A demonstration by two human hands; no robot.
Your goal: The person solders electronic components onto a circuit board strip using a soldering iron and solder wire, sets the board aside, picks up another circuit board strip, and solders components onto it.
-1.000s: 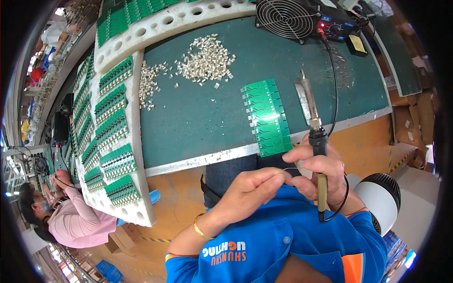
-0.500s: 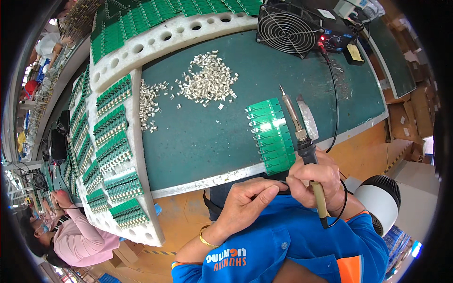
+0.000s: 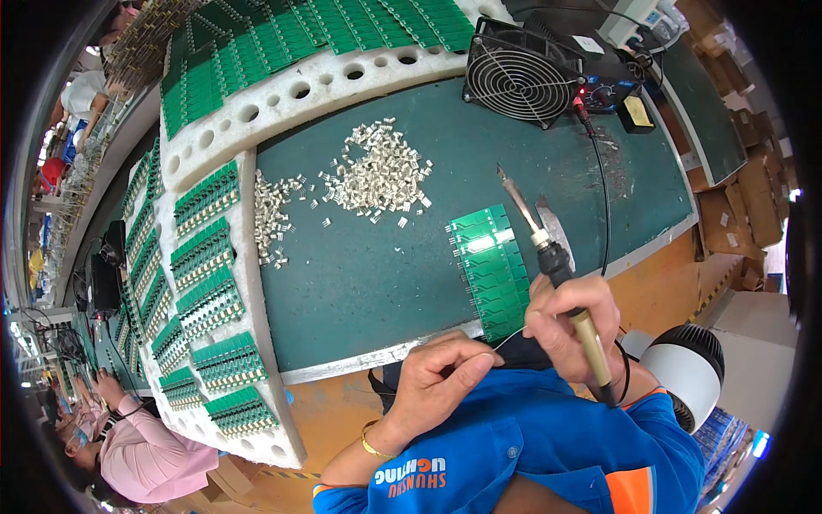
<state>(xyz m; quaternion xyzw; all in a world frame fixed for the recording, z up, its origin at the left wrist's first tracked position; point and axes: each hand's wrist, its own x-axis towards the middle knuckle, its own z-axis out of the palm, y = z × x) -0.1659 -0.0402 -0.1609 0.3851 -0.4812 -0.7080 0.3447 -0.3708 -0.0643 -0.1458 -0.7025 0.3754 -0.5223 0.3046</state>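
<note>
My right hand (image 3: 575, 325) grips a soldering iron (image 3: 552, 257), its tip pointing up and to the left over the bench beside a strip of green circuit boards (image 3: 490, 261) with small pins along its left edge. My left hand (image 3: 441, 377), closed below the boards at the bench's front edge, pinches a thin silver wire (image 3: 512, 341) that runs toward my right hand. A flat metal piece (image 3: 552, 223) lies partly behind the iron. Two piles of small white connectors (image 3: 377, 171) are spread on the dark green bench top (image 3: 342, 291).
White foam trays (image 3: 278, 420) holding boards flank the bench at left and back. A black fan (image 3: 518, 81), control box (image 3: 612, 90) and yellow sponge (image 3: 636, 110) sit at back right. A co-worker (image 3: 145, 454) in pink is at left. A white-and-black cylinder (image 3: 681, 377) stands below right.
The iron's tip has swung left and leans further over. My hands have moved slightly apart, showing more wire between them. The bench and its contents appear lower in the picture.
</note>
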